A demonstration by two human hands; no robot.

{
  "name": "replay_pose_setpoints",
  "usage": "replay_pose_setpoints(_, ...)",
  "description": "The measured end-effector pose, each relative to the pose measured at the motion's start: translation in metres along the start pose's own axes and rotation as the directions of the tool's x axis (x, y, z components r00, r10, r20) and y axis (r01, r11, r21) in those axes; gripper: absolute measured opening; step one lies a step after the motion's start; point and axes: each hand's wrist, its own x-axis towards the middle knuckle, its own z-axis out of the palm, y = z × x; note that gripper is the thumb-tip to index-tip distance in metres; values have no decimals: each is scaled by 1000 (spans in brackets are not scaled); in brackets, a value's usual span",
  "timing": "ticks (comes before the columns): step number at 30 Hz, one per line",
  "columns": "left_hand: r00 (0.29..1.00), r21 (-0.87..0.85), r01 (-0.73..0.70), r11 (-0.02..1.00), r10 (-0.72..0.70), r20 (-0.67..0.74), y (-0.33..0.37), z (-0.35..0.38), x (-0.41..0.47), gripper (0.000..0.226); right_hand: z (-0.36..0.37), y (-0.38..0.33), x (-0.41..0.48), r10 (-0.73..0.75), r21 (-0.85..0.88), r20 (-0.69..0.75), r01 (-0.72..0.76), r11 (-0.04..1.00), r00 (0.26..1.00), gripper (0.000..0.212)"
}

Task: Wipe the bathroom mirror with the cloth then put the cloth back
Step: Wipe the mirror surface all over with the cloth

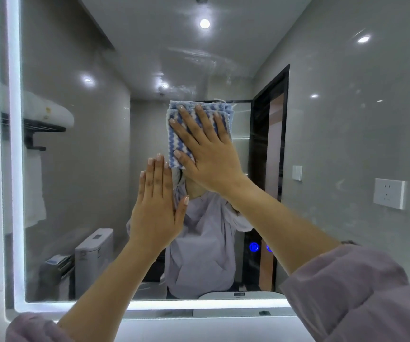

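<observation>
- The cloth (175,141), folded, soft and light, sits flat near the mirror's (322,124) middle; it is best driven by a broad palm.
- The right hand (207,150) presses it, fingers spread straight, gripping nothing.
- The left hand (157,206), flat and empty, lies just below it.

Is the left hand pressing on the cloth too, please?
No, the left hand lies flat on bare mirror; only the right hand presses the cloth.
</observation>
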Motion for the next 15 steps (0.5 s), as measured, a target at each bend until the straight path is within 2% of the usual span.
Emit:
replay_pose_setpoints(9,999,34,2,999,-3,33,0,-2,-1,76,5,26,-46,-61,-8,-17,60,998,998,62)
replay_pose_setpoints(15,999,39,0,999,-1,48,1,-5,0,75,8,75,-76,-12,-60,-22,11,998,1000,64)
